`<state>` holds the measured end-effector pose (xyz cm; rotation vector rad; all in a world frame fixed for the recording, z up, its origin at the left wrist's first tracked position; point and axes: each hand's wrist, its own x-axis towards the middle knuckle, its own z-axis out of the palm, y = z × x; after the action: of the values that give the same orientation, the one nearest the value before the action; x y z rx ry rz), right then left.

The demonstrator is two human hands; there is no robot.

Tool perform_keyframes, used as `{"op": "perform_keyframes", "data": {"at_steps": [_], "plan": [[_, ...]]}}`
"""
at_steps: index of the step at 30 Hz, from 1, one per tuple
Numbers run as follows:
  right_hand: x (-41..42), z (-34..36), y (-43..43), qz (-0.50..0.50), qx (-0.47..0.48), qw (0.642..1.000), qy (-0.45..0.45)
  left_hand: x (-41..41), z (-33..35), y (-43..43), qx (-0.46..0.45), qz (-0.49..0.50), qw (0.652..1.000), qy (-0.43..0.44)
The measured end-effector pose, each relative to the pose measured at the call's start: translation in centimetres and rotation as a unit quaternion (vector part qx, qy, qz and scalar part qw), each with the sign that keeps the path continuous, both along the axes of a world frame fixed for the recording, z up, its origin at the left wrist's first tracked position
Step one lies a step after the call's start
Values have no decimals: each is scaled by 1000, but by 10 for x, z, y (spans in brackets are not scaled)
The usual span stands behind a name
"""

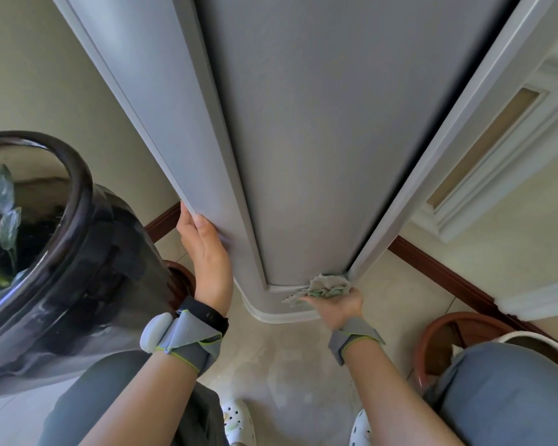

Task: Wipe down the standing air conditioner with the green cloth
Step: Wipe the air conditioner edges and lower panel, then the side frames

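cloth: green cloth [327, 286] pressed to the base front, right corner, of standing air conditioner [303, 156] | right hand [337, 305] bunches it; soft, light, best held wadded | left hand [207, 252] clasps the left panel edge; unit looks rigid, smooth, heavy

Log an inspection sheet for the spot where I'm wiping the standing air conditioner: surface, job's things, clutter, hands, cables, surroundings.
Surface: beige tiled floor, mottled in front of the unit.
Job's things: standing air conditioner upright, grey front panel; green cloth bunched against its base at the lower right corner.
Clutter: large dark glazed planter with leaves, close on the left; terracotta saucer and white pot on the right.
Hands: left hand grips the unit's left side edge; right hand holds the cloth at the base.
Cables: nothing seen.
Surroundings: cream walls, brown baseboard, white wall moulding on the right.
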<state>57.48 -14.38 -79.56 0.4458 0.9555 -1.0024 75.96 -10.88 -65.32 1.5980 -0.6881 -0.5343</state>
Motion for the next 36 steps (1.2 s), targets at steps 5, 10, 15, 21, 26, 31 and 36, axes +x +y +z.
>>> {"op": "perform_keyframes", "data": {"at_steps": [5, 10, 15, 21, 26, 31, 36], "plan": [[-29, 20, -37, -123, -76, 970, 196, 2, -1, 0, -12, -1, 1000, 6], [-12, 0, -23, -24, -51, 985, 163, 3, -3, -2, -3, -2, 1000, 5], [66, -8, 29, 133, -41, 986, 90, -1, -1, -3, -28, 3, 1000, 12], [68, 6, 4, 110, 55, 989, -81, 2, 8, -6, -59, -20, 998, 5], [55, -1, 11, 42, 16, 998, -47, 2, 12, -3, -64, -49, 997, -17], [98, 47, 32, 97, -45, 988, -115, 8, 16, -4, -56, -66, 996, -26], [92, 50, 22, 71, -17, 950, -303, 11, 10, 8, -31, -114, 992, -47]]}}
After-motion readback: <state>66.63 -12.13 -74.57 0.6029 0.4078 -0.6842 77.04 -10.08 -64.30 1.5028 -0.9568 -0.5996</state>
